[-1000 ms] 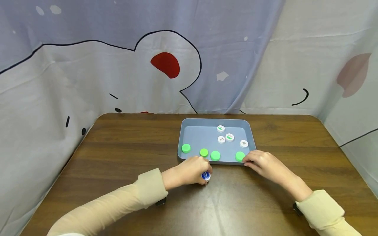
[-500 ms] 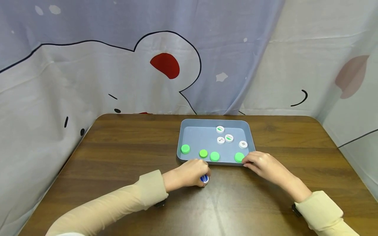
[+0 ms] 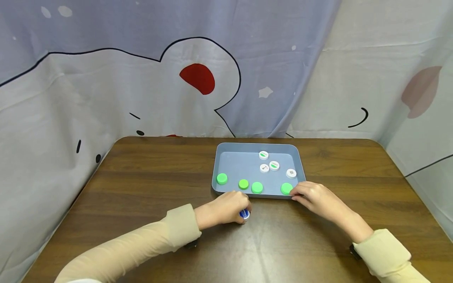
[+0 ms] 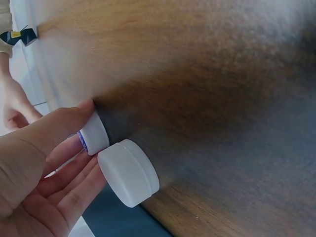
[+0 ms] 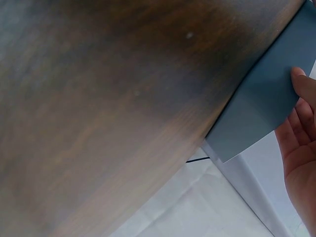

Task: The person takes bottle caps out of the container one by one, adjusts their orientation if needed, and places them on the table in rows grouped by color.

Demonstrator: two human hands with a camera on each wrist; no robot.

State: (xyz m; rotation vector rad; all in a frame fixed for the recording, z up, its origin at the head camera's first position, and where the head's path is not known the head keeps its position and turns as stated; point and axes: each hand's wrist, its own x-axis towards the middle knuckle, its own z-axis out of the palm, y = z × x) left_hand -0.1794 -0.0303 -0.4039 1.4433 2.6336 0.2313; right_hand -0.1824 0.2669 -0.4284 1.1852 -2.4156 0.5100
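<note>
My left hand [image 3: 226, 205] pinches a white bottle cap with a blue printed top [image 3: 244, 214] between thumb and fingers, just in front of the tray. A second cap, plain white [image 4: 129, 173], sits against the fingers in the left wrist view; the hand hides it in the head view. My right hand [image 3: 318, 198] grips the front right corner of the blue-grey tray [image 3: 240, 146], thumb on the outer wall and fingers over the rim. Beside those fingertips lies a green cap [image 3: 286, 188].
More green caps [image 3: 257, 188] lie along the tray's front side. Several white caps [image 3: 274, 166] with printed tops are spread over its right half. The tray stands toward the back of a brown wooden table [image 3: 159, 165], with a printed curtain [image 3: 141, 90] hanging behind.
My left hand has come slightly toward me with the blue-topped cap, away from the tray. The right hand keeps its grip on the tray's corner.
</note>
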